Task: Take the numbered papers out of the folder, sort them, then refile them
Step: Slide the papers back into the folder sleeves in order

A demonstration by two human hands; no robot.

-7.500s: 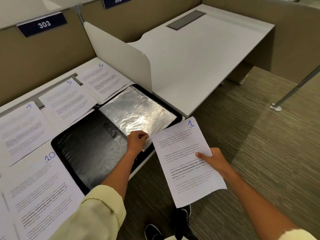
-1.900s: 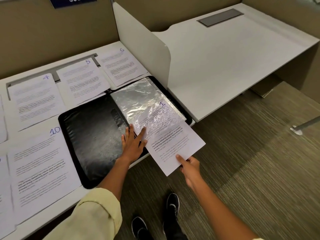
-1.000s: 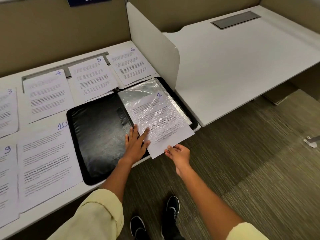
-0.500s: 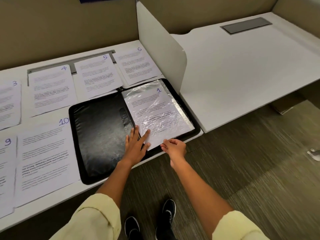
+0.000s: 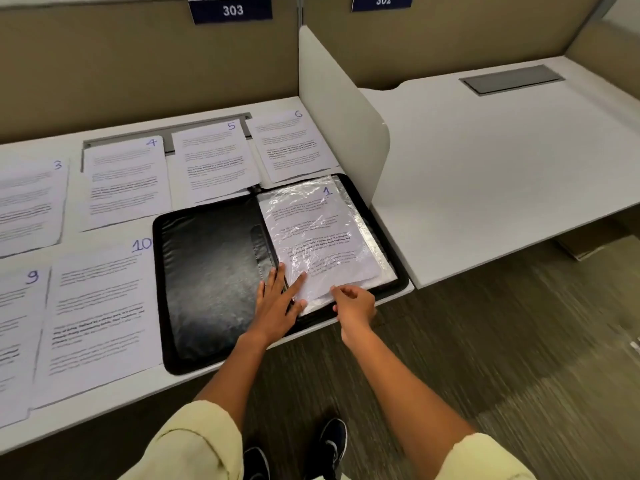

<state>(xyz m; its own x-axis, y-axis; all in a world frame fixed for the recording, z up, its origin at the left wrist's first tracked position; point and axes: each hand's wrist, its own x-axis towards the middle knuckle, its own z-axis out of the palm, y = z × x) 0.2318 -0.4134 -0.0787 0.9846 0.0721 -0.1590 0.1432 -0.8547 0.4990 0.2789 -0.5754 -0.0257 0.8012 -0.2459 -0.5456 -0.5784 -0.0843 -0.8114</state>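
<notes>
My left hand (image 5: 277, 303) lay flat at lower centre of the frame, fingers straight and spread, pressing the near left corner of the clear plastic sleeve (image 5: 375, 242) against the black folder (image 5: 207, 271). It gripped nothing. My right hand (image 5: 353, 303) sat just to its right at the sleeve's open near edge, fingers loosely curled. Whether those fingertips pinched the sheet's edge or only nudged it, I could not tell.

Change from half a second earlier: the near edge of paper 1 (image 5: 311, 233) had travelled further into the sleeve, and only a narrow strip remained exposed by my right hand. Seven seconds back I had held that sheet clear of the folder. In my judgement, the first refiling was nearly complete, with one short push left.

Paper 1 sat in the folder's right half, centre frame, its printed text and blue handwritten numeral readable through crinkled, glare-streaked plastic, slightly skewed.

Outward, on the white desk (image 5: 114, 410): paper 10 (image 5: 100, 306) and paper 9 (image 5: 17, 323) at left; paper 3 (image 5: 31, 202), paper 4 (image 5: 126, 181), paper 5 (image 5: 214, 161) and paper 6 (image 5: 294, 143) in a row above. These were unfiled.
</notes>
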